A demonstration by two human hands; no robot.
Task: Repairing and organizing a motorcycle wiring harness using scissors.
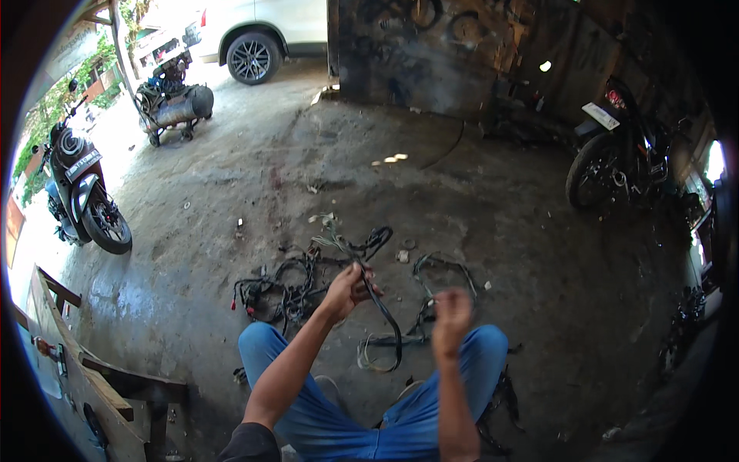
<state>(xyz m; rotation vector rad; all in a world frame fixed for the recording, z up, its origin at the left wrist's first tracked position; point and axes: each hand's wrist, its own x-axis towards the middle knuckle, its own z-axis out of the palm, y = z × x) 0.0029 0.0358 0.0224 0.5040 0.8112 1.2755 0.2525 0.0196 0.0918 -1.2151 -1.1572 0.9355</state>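
Observation:
My left hand [346,292] is closed around a black wiring harness [393,323], held up in front of my knees. Its upper end loops over beyond my fingers, where loose pale wires fan out, and the lower part hangs in a curve with thin light wires at the end. To the right, my right hand [451,317] is raised above my right knee, apart from the harness. Motion smears its fingers, so I cannot make out whether it holds anything. On the floor, a tangled dark harness [296,291] lies beyond my left knee, and a looped cable [445,259] lies beyond my right hand.
A wooden bench [115,385] stands at my left. Farther off are a scooter [81,189], a compressor [173,108] and a white car [296,31]. A motorcycle [616,158] is parked at the far right. Small scraps dot the concrete floor [539,231].

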